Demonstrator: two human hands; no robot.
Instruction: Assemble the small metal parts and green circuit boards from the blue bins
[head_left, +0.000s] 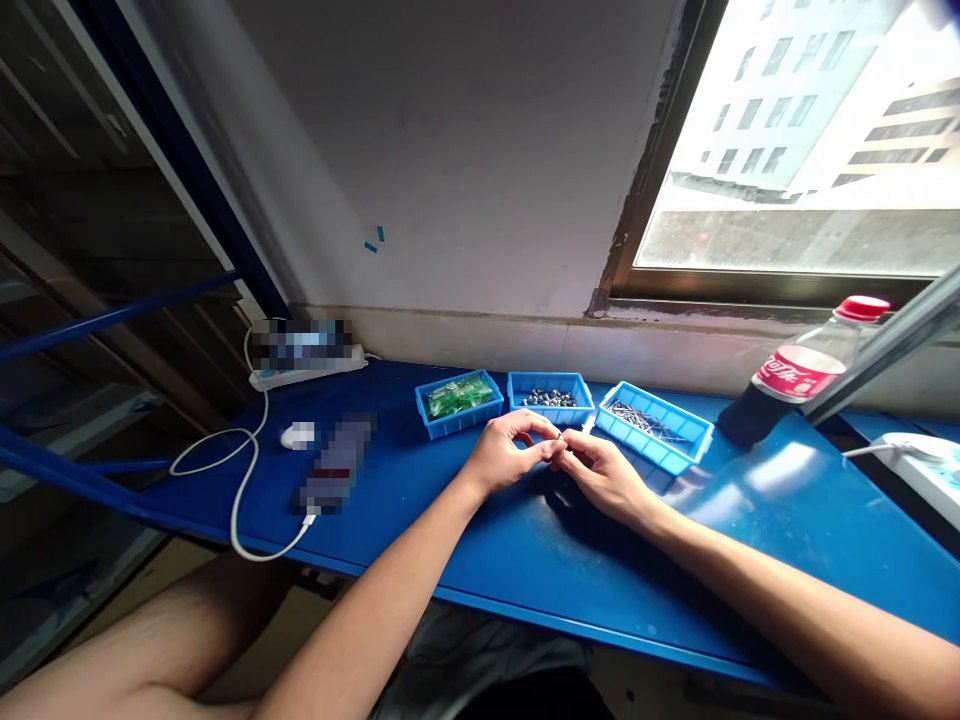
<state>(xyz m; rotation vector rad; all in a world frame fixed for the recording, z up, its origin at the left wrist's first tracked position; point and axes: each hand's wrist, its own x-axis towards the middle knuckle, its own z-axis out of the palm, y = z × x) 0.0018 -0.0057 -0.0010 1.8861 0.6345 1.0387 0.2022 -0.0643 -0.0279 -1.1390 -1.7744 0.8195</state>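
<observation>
Pinching a small shiny piece (560, 437), too tiny to identify, the bare left hand (504, 456) and bare right hand (606, 478) met fingertip to fingertip, each thumb and forefinger closed on it above the glossy blue table (525, 555). Just beyond stood three light-blue rectangular plastic bins: the left bin (463, 418) held green pieces, the middle bin (551, 410) small metal parts, the right bin (671, 455) long thin metal ones.
</observation>
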